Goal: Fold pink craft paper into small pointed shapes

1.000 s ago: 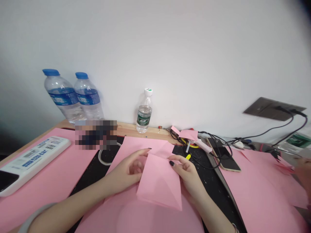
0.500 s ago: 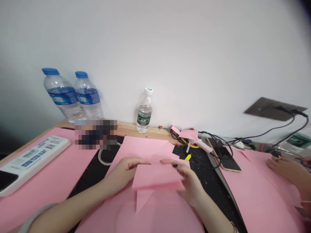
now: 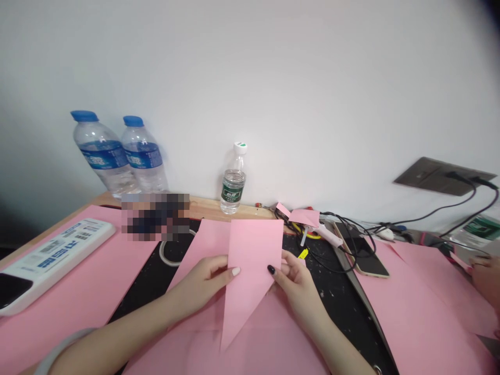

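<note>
Since the prev. frame, the flat pink paper piece w/ straight top edge & pointed lower end (image 3: 252,255) has been swung upright in the head view, held over the large flat pink paper sheet (image 3: 281,344). Its L edge is pinched by the L hand (image 3: 209,278), its R edge by the R hand (image 3: 295,276), thumbs in front. If pulled unevenly, it could prob. be creased or torn, or its unsupported tip bent.

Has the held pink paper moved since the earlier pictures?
Yes: the pink paper's far edge is now farther forward, closer to the stationary white-capped bottle.
</note>
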### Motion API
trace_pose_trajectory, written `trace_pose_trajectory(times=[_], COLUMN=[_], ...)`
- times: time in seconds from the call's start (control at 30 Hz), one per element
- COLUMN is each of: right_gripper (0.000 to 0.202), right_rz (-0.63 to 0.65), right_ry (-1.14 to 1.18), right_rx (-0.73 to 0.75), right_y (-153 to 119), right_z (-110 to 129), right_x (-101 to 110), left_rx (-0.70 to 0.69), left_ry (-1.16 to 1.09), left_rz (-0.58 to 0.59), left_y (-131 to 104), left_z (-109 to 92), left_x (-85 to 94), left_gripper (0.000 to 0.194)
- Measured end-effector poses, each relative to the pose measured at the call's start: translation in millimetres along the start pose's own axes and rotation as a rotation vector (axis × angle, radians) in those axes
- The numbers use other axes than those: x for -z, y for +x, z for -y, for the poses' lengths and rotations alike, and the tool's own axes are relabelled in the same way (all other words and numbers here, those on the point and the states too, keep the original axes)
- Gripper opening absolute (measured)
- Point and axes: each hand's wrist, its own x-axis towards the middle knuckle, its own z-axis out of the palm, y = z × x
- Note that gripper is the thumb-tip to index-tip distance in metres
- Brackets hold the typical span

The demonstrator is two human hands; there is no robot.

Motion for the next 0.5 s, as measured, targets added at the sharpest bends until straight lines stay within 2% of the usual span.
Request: trace_pose_trajectory(times=[0.13,0.23,0.33,0.4,0.5], right_gripper=[0.037,0.032,0.020,0.018,0.020], right_rz=[-0.052,-0.076,-0.090,-0.107,-0.136], right_ry=[0.047,0.022,-0.074,-0.140,-0.171], right_rx=[0.033,0.078,0.116,0.123,0.121], right_y=[-3.5,-5.0,-5.6,-5.6,-5.2], right_z=[2.7,2.8,2.6,2.4,2.1], right_x=[-3.2,-4.3,-3.7,-2.8,-1.9], left_rx=[-0.005,0.037,0.059,0.054,0.019], left_ry=[-0.159,-0.230,-0.210,-0.175,-0.104], left_rz=[0.020,0.034,-0.045,-0.098,-0.160], left_y=[0.8,0.8,-0.2,-1.6,-4.5], left_z=[1.5,4.1,5.5,4.3,1.5], left_x=[-2.2,-3.0,-3.0,-3.3,-4.9], left_gripper=[0.039,0.059,0.077,0.080,0.068])
